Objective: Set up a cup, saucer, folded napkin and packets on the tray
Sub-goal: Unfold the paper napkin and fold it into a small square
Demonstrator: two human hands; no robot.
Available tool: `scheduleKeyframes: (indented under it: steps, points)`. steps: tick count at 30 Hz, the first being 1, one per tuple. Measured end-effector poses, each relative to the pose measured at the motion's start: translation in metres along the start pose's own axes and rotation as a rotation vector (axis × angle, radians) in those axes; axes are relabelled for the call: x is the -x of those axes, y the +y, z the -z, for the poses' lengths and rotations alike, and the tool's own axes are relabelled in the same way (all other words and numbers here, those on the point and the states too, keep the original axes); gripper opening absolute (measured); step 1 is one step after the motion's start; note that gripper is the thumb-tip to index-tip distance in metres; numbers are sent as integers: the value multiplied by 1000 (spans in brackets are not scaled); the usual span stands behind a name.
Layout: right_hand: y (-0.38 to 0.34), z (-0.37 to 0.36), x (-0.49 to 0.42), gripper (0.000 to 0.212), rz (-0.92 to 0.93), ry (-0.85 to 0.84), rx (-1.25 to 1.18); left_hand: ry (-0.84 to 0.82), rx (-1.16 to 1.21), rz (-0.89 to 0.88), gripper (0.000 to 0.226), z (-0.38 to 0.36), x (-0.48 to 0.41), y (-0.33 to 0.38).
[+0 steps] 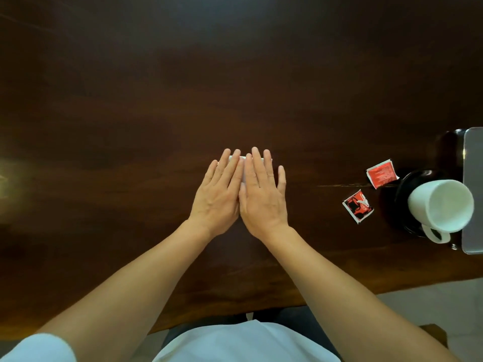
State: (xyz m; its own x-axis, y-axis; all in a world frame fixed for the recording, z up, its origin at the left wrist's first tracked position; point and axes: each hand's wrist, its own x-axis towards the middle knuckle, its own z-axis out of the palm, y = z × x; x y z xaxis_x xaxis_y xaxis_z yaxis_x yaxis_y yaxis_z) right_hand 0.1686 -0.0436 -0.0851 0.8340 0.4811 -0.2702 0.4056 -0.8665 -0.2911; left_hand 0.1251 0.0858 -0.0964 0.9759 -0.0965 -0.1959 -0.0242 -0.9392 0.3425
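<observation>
Napkin (242,163) fold step: left hand (217,194) & right hand (262,198) flat open, pressing it; next, lift to tray (473,192).

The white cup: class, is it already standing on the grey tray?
No. The white cup sits on the dark saucer on the table, beside the grey tray, not on it.
</observation>
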Motion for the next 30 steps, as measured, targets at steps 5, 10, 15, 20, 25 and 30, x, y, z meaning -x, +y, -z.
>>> scheduleKeyframes:
  steps: [5, 10, 15, 20, 25, 30]
  points:
    - [23, -26, -2, 71, 41, -57, 73, -50, -92, 71, 69, -20, 2, -11]
    - [23, -35, -4, 72, 49, 27, 88, -23, -127, 74, 69, -27, 2, -11]
    - [23, -27, -5, 69, 57, -88, 81, -121, -130, 85, 71, -20, 1, -10]
    - [25, 10, -13, 71, 60, -319, -2, -300, -27, 104, 76, 12, -9, -7]
    - [23, 45, -8, 74, -459, -14, -613, 259, 614, 829, 51, 42, 5, 1]
    - [6, 41, 3, 66, -794, 16, -865, 107, 1073, 1239, 41, 39, 18, 18]
